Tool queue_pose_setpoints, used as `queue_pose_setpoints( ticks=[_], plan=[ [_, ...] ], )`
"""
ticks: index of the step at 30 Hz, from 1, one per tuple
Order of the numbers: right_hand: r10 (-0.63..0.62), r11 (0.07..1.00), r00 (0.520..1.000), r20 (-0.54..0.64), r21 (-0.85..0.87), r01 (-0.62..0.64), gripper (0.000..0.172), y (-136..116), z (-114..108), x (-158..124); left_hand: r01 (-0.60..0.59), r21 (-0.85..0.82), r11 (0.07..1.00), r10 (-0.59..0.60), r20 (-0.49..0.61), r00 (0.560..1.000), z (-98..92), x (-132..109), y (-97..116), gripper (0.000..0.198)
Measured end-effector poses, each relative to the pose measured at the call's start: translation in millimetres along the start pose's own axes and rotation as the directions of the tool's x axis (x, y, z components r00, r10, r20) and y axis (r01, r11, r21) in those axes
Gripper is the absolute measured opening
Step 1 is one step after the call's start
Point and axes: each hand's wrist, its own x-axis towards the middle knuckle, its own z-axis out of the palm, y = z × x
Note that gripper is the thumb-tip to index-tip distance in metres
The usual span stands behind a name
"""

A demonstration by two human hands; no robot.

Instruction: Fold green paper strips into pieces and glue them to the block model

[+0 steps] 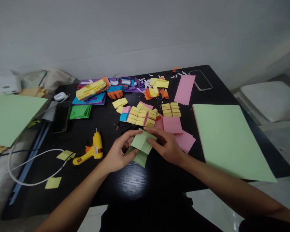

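Between my two hands is a folded piece of pale green paper, creased, with a lower flap hanging toward me. My left hand grips its left edge between thumb and fingers. On the other side my right hand pinches it, thumb on top and index finger at the far edge. Just beyond lies a row of small folded paper pieces, mostly yellow, with some pink and blue. Pink paper sheets lie beside my right hand. A yellow glue gun rests left of my left hand.
Large pale green sheets cover the table's right side, near a phone-shaped object. Folded coloured papers, green papers and scraps lie at the back. A white cable loops at left, by a dark phone.
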Motion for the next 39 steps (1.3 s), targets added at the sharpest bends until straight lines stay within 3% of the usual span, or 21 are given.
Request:
queue_pose_setpoints(
  ticks=[12,19,24,30,34,39],
  plan=[
    [0.017,0.999,1.000,-0.024,0.038,-0.016,0.031,1,2,0,-0.045,0.003,0.999,0.045,0.009,0.999,-1.7,1,2,0.044],
    [-0.051,0.998,0.997,-0.055,-0.042,0.049,0.025,-1,2,-1,-0.034,0.062,0.998,0.034,-0.001,0.999,-0.3,1,2,0.037],
    [-0.181,0.971,0.983,-0.040,-0.163,0.173,0.019,-3,0,0,-0.111,0.263,0.959,0.133,-0.070,0.989,-1.1,1,-5,0.025],
    [-0.216,0.965,0.974,-0.072,-0.170,0.202,0.013,-3,3,-1,-0.250,0.562,0.788,0.356,-0.086,0.930,-0.4,-1,-7,0.019],
    [-0.208,0.967,0.972,-0.109,-0.173,0.187,0.009,-4,7,-4,-0.218,0.604,0.767,0.352,-0.112,0.929,4.3,-3,-7,0.019],
    [-0.176,0.971,0.975,-0.138,-0.186,0.149,0.017,-5,8,-7,-0.147,0.559,0.816,0.300,-0.192,0.935,10.5,-4,-8,0.007]
  ],
)
